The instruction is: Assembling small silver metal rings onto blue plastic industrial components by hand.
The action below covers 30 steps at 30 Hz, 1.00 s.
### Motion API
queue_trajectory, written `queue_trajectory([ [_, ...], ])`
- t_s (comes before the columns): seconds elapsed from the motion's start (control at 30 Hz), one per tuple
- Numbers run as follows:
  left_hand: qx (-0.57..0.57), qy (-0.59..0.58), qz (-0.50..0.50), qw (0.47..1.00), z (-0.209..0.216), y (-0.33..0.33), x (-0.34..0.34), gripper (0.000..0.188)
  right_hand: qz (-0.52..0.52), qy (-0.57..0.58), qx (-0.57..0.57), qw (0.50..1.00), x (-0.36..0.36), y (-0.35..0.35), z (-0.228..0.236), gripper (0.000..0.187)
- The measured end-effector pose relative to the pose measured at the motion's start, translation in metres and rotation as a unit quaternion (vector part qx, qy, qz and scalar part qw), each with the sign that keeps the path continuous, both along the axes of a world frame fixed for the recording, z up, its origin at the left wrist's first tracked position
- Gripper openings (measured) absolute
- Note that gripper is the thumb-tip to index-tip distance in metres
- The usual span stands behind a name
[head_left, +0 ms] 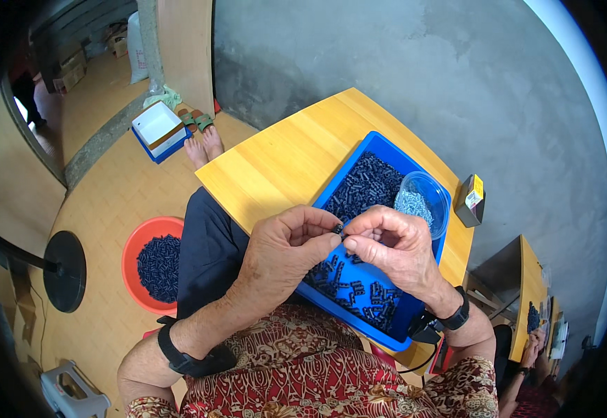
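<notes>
My left hand [286, 254] pinches a small black plastic part [337, 228] between thumb and forefinger. Thumb and forefinger of my right hand [401, 251] are pressed together right beside it; whatever they hold is too small to make out. Both hands hover over a blue tray [336, 182]. Loose black plastic parts [366, 182] are heaped in its far half, and more lie spread in its near half, some in short rows. A clear round tub [445, 209] of small silvery metal pieces [413, 207] sits at the tray's right side.
The tray rests on a wooden table [282, 160] with a small box [470, 198] at its right edge. On the floor to the left, an orange-red basin [131, 261] holds similar black parts. A co-worker's hand [532, 348] is at another table, lower right.
</notes>
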<state>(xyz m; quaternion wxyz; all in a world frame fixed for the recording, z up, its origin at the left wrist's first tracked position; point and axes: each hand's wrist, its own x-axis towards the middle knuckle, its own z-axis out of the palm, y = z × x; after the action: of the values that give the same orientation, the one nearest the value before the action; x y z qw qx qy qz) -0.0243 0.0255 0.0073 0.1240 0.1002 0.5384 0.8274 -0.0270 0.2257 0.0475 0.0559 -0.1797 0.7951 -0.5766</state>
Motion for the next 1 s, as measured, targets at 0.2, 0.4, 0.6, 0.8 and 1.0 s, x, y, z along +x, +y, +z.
queue_trajectory([
  [0.2, 0.013, -0.018, 0.011, 1.000, -0.001, 0.002, 0.000, 0.022, -0.026, -0.014, -0.009, 1.000, -0.001, 0.004, -0.005, 0.009],
  [0.4, -0.006, -0.027, 0.002, 1.000, -0.001, 0.001, -0.001, 0.023, -0.021, -0.014, -0.026, 0.999, 0.001, 0.001, -0.008, 0.009],
  [0.6, -0.007, -0.013, 0.018, 1.000, -0.001, 0.001, 0.000, 0.023, -0.016, -0.011, -0.040, 0.999, 0.003, 0.001, -0.008, 0.012],
  [0.8, -0.013, -0.003, 0.038, 0.999, -0.001, 0.002, 0.000, 0.023, -0.032, -0.059, -0.065, 0.996, 0.005, 0.000, -0.011, 0.013],
  [1.0, -0.020, 0.005, 0.033, 0.999, -0.001, 0.003, 0.001, 0.022, -0.039, -0.035, -0.073, 0.996, 0.004, -0.003, -0.013, 0.013],
])
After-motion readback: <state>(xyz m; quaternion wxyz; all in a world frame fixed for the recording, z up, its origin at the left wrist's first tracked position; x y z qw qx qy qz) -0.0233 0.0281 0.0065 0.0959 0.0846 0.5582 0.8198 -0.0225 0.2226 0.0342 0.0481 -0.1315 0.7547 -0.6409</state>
